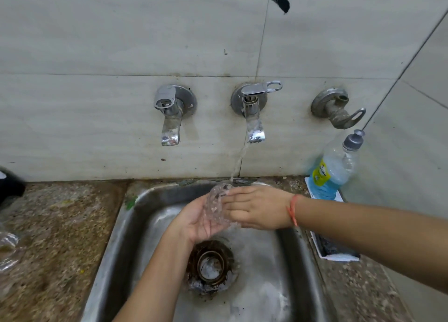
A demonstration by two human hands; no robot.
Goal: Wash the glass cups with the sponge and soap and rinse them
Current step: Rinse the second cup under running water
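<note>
Pale grey wall tiles with dark grout lines rise behind a speckled brown stone tabletop. A steel sink sits by its back edge, under three chrome taps. A side wall joins at the right.

Three metal taps jut from the pale tiled wall above a steel sink with a rusty drain, set in a speckled stone counter.

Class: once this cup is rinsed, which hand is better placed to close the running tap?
Probably the right hand: the left hand cradles the glass cup from below, the right's fingers merely touch it, and the running tap is nearer.
</note>
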